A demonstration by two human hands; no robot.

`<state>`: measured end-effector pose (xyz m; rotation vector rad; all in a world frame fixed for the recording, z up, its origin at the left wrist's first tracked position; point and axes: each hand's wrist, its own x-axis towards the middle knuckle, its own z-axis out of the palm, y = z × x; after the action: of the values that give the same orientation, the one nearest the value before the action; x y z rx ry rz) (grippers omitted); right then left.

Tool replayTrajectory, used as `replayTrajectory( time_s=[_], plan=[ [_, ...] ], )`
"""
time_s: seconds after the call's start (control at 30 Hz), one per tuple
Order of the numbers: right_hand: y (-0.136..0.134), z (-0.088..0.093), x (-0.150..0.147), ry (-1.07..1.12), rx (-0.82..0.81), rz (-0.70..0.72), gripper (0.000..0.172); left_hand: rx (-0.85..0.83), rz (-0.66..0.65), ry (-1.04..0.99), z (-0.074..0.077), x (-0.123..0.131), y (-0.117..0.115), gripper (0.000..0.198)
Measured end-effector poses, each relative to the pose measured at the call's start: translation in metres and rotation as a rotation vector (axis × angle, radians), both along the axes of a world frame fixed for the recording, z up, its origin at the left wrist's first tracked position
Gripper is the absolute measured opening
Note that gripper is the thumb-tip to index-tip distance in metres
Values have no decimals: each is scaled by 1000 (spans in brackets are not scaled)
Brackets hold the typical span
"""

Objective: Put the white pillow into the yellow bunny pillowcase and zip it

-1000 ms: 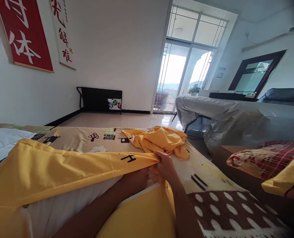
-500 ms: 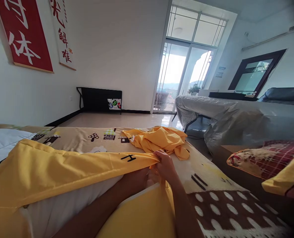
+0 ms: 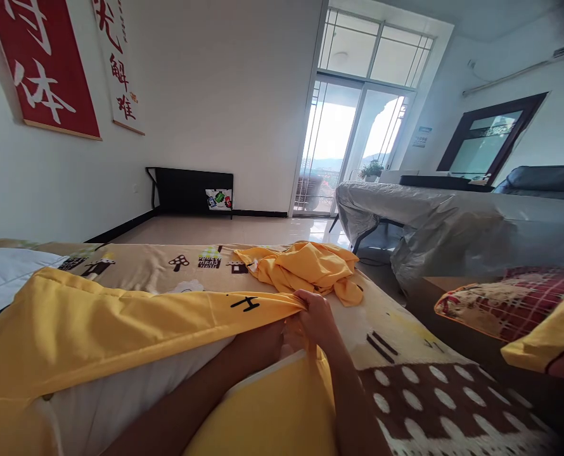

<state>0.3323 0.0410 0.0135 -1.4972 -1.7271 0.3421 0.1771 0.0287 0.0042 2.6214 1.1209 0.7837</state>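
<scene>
A yellow pillowcase (image 3: 120,329) lies across my lap on the bed, with a white pillow (image 3: 120,396) partly inside it. My right hand (image 3: 317,320) is closed on the edge of the pillowcase opening. My left hand (image 3: 267,345) reaches inside the pillowcase along the white pillow; its fingers are hidden by the fabric and by my right hand. A second crumpled yellow cloth (image 3: 305,269) sits on the patterned bedspread (image 3: 405,392) just beyond my hands.
A white pillow (image 3: 6,272) lies at the far left. A plastic-covered sofa (image 3: 434,221) stands to the right, with patterned cushions (image 3: 505,307) nearer. A black folded table (image 3: 191,190) leans on the far wall beside glass balcony doors (image 3: 348,152). Red banners (image 3: 49,69) hang on the left wall.
</scene>
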Motion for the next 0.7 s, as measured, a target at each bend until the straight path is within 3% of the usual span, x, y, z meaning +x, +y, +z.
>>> replayTrajectory(
  time_s=[0.23, 0.53, 0.7],
  plan=[
    [-1, 0, -2, 0, 12, -28, 21, 26, 10, 31, -15, 1, 8, 41],
    [1, -1, -2, 8, 64, -69, 23, -22, -4, 29, -1, 3, 0, 47],
    [-2, 3, -7, 104, 68, -54, 23, -43, 51, 65, -8, -1, 4, 35]
  ],
)
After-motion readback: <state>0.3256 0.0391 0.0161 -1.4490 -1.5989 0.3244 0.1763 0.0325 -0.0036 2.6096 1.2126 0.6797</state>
